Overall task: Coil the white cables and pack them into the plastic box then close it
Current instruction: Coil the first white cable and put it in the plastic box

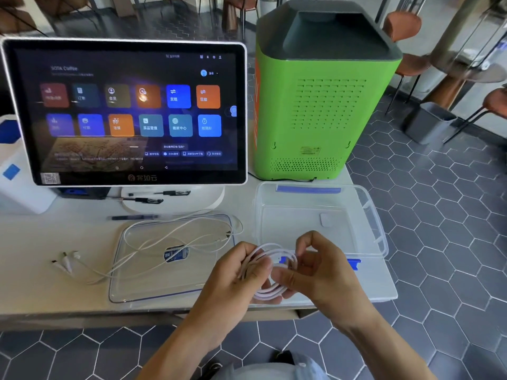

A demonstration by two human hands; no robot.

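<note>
White cable [270,272], smooth round coil, both hands' grip, clear plastic box [370,215]

Lid [142,281] left of box [375,215]

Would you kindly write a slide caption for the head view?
Both hands, left hand and right hand, coil a white cable beside the open plastic box; another cable lies across the lid.

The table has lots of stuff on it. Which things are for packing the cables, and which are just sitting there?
For the job:
- coiled cable, held by left hand and right hand
- loose cables, lying across the lid
- box, open

Just sitting there:
- screen
- green machine
- pens
</note>
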